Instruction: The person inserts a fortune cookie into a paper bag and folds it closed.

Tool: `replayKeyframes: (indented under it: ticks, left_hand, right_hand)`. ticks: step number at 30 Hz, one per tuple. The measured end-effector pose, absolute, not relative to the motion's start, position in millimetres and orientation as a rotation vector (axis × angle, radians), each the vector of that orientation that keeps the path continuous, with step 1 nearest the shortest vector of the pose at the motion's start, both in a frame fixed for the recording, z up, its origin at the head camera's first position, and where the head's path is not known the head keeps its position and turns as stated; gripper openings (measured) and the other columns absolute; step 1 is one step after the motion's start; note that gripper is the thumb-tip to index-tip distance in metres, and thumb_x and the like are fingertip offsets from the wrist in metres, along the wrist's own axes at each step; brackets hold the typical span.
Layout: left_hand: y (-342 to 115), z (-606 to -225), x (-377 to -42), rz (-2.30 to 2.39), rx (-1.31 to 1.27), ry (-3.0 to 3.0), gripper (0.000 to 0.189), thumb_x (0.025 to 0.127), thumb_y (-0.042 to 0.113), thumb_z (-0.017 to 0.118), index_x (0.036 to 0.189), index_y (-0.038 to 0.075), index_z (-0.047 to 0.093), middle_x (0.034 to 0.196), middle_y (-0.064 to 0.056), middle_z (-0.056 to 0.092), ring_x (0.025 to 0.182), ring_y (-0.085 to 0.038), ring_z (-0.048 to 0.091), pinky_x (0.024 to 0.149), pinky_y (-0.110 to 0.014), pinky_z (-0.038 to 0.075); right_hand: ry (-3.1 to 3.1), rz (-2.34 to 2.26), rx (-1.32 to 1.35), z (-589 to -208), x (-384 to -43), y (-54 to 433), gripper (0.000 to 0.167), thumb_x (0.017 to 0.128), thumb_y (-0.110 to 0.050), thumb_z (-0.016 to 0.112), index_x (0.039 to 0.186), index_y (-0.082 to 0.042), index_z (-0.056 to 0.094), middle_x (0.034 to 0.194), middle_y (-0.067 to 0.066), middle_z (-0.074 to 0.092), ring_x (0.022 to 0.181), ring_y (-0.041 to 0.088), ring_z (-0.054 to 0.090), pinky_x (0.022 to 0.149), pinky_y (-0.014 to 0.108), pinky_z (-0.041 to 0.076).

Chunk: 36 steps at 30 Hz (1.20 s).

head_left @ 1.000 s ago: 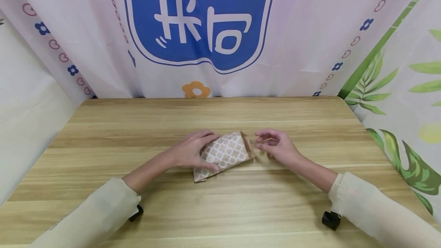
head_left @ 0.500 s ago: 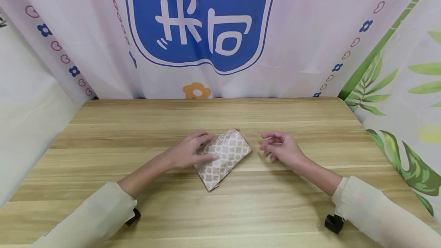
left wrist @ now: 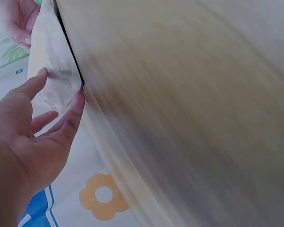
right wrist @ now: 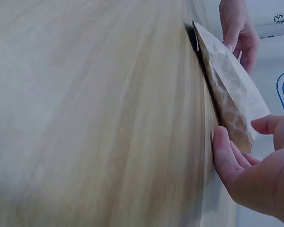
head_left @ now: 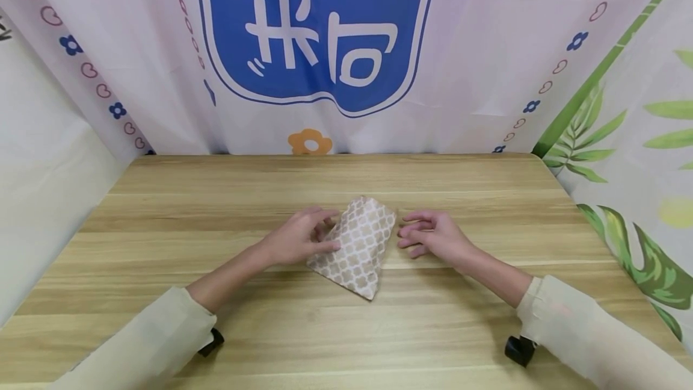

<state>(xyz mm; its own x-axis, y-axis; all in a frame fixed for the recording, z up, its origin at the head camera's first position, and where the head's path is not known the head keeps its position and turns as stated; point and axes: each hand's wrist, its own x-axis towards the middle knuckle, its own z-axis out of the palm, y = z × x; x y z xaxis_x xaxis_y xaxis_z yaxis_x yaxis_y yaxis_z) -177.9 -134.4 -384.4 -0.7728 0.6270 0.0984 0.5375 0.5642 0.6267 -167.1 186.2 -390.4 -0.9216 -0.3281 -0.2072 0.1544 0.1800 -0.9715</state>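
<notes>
A flat, slightly puffed paper bag point(head_left: 360, 239) with a white-and-tan lattice print lies askew on the wooden table, one corner pointing toward the person. At its left side, my left hand point(head_left: 295, 238) holds it, thumb over the printed face and bent fingers by the far edge. Up close in the left wrist view, the thumb presses the pale face of the bag point(left wrist: 57, 56) while a fingertip sits at its corner by the tabletop. My right hand point(head_left: 435, 236) hovers loosely curved just right of the bag; in the right wrist view its thumb and fingers are spread beside the bag's end point(right wrist: 232, 90).
The wood-grain table point(head_left: 216, 197) runs back to a hanging white curtain point(head_left: 476, 65) with a blue emblem and an orange flower. Leaf-printed cloth point(head_left: 639, 197) hangs along the right. A black wrist device point(head_left: 520, 349) sits below the right sleeve.
Beneath my left hand the bag has turned counter-clockwise, its near corner swinging right. My right hand drew away from the bag's end, then came slightly back toward it.
</notes>
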Motion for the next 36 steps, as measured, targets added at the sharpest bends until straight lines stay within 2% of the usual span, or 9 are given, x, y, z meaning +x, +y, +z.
replayKeyframes:
  ticks: [7,13,19,25,32,36]
  left_hand:
    - [-128.9,-382.4,-180.2,1.129,0.822,2.504,0.073,0.094,0.017,0.079,0.152,-0.008,0.043,0.117,-0.016,0.068,0.086,-0.011,0.069,0.078,-0.028,0.060]
    - [-122.9,-381.6,-184.1,1.280,0.652,2.333,0.077,0.094,0.010,0.077,0.156,-0.009,0.035,0.109,-0.016,0.066,0.075,-0.019,0.070,0.067,-0.034,0.062]
    - [-117.5,-381.0,-190.1,1.325,0.556,2.284,0.077,0.095,0.012,0.076,0.156,-0.008,0.034,0.103,-0.015,0.068,0.068,-0.023,0.069,0.066,-0.036,0.061]
    - [-110.9,-379.5,-193.5,1.353,0.471,2.258,0.079,0.095,0.022,0.077,0.157,-0.004,0.035,0.110,-0.015,0.067,0.071,-0.024,0.068,0.069,-0.035,0.060]
    - [-104.4,-378.3,-193.5,1.382,0.391,2.249,0.082,0.096,0.024,0.077,0.159,-0.002,0.033,0.116,-0.016,0.064,0.071,-0.021,0.067,0.069,-0.032,0.059]
    - [-100.4,-375.8,-192.6,1.444,0.378,2.236,0.080,0.095,0.024,0.078,0.159,0.002,0.036,0.124,-0.017,0.062,0.087,-0.022,0.067,0.076,-0.033,0.060]
  right_hand:
    - [2.047,-1.799,-0.149,-388.9,-170.5,179.2,0.052,0.101,0.001,0.058,0.147,0.017,0.040,0.121,0.028,0.065,0.095,0.021,0.074,0.078,0.035,0.063]
    - [2.048,-1.773,-0.131,-386.9,-173.4,175.4,0.056,0.100,-0.001,0.064,0.147,0.016,0.040,0.119,0.025,0.068,0.094,0.021,0.073,0.078,0.035,0.063]
    - [2.084,-1.743,-0.119,-387.9,-177.3,171.5,0.059,0.099,-0.007,0.068,0.146,0.016,0.041,0.120,0.025,0.069,0.090,0.018,0.073,0.075,0.033,0.063]
    - [2.159,-1.685,-0.141,-389.9,-180.0,170.0,0.068,0.097,-0.012,0.073,0.149,0.017,0.038,0.125,0.027,0.067,0.088,0.015,0.072,0.073,0.031,0.062]
    - [2.170,-1.681,-0.143,-388.4,-181.3,169.5,0.073,0.095,-0.011,0.075,0.150,0.016,0.037,0.129,0.029,0.064,0.087,0.014,0.068,0.071,0.030,0.061]
    - [2.168,-1.685,-0.171,-386.8,-181.6,168.8,0.073,0.093,-0.009,0.076,0.151,0.014,0.037,0.126,0.026,0.064,0.084,0.016,0.067,0.070,0.030,0.061]
